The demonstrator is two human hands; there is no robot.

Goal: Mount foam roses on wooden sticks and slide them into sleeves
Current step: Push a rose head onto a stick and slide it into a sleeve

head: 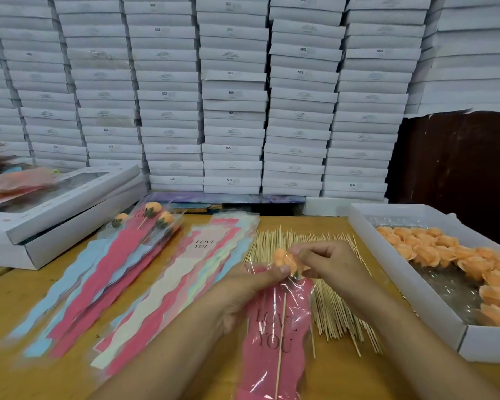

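Presently one cycle of the task is near its end. A peach foam rose [285, 259], already mounted on a wooden stick [282, 330], sits with its stick down inside a pink sleeve [272, 342] printed "LOVE YOU", while the flower head still stands at the sleeve's clear mouth. The left hand [251, 287] pinches the mouth of the sleeve beside the rose; the right hand [326, 264] holds the rose head with curled fingertips. By this reading, only the final seating of the head remains for this piece.

Beyond the left hand, three finished roses in sleeves [153, 219] lie on a pile, a small count. Between that pile and the hands is a fan of empty sleeves [185, 272] on the counter [55, 379]. Under and beyond the right hand lies a bed of loose sticks [329, 310]. Outward of the right hand, a white tray [416, 287] holds many unmounted roses [451, 252] on a clear liner, so most of the work appears left. Farther out past the left hand stand flat window boxes [61, 203]; their contents are unclear.
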